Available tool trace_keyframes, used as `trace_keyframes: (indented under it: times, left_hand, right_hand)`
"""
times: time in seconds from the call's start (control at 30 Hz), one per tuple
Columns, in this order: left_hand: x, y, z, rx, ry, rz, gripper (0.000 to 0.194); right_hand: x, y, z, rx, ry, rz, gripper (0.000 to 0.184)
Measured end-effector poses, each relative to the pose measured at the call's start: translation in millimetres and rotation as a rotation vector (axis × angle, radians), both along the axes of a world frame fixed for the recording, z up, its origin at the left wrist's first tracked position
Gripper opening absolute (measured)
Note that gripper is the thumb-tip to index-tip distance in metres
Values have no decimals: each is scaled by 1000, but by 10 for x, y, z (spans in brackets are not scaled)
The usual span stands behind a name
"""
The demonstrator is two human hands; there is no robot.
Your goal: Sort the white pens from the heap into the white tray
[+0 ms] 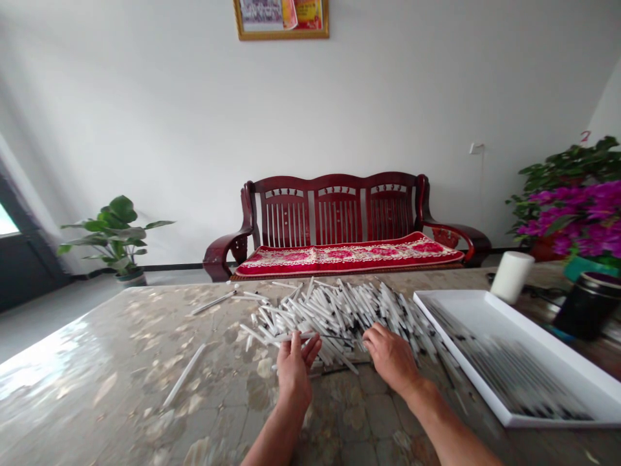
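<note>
From where I stand, the person's left hand [295, 370] is partly closed, thumb and fingers pinching a slim white plastic-looking stick [284, 337] held nearly level just over the near edge of a big heap of similar white sticks with dark ends [315, 312]. A thin dark rod [337, 336] reaches from that stick toward the right hand [391, 357], whose fingers are curled in and drawn together beside the heap; I cannot tell whether they grip anything. The heap lies across a shiny brown, flower-patterned counter [121, 401], with one loose white stick [184, 375] well apart on the left. On the right sits a shallow white rectangular tray [463, 305] holding rows of thin grey rods with dark ends [524, 372]. Just beyond it stand a white cylinder [512, 277] and a black cup-like container [589, 305]. Behind everything is a dark red wooden settee [338, 184] with a red-and-white floral cover [334, 255].
</note>
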State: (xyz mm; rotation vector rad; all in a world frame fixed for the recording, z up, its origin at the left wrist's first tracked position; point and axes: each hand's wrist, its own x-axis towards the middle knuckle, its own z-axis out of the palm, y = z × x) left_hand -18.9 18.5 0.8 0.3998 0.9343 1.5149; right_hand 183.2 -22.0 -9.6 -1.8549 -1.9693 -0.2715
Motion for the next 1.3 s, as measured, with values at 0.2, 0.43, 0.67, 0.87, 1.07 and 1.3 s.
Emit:
trace_keyframes:
  times: [0.2,0.43,0.67,0.87,1.07,1.3]
  left_hand:
    - [-7,10,4,-11,-8,-5,14]
    - [23,-1,-19,-27,-16,-9,16]
    - [3,7,-5,-52,-31,6,15]
    - [-4,14,-59,21,35,-35,17]
    - [15,9,-121,90,123,-121,33]
    - [158,-199,-66,60,24,-455,35]
  right_hand:
    - [3,8,-5,-11,0,2,15]
    - [5,16,-17,35,-8,31,16]
    - [14,17,-53,50,12,40,16]
    - [1,11,-27,49,7,53,16]
    - [-16,-32,59,17,109,107,16]
    - [-229,-5,15,-37,757,363,33]
